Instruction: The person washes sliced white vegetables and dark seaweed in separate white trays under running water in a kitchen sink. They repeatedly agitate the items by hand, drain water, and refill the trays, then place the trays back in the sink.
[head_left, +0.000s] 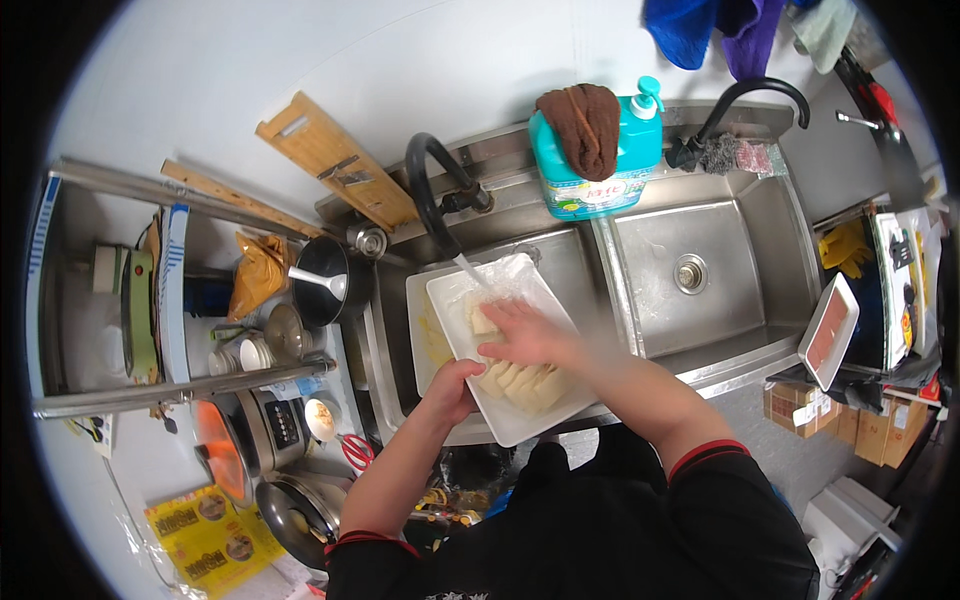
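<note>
A white rectangular tray is tilted over the left basin, with pale, cream-coloured food slices lying in overlapping rows inside. My left hand grips its left rim, thumb over the edge. Fingers spread, my right hand lies over the slices near the tray's middle and partly covers them. A stream of water runs from the black faucet into the far end of the tray. Partly hidden beneath is a second white tray, holding yellowish pieces.
Right of the divider is another steel basin with a drain. A teal pump jug with a brown cloth stands behind. A wooden slicer leans left, near a black pot. A tray of pinkish food sits at right.
</note>
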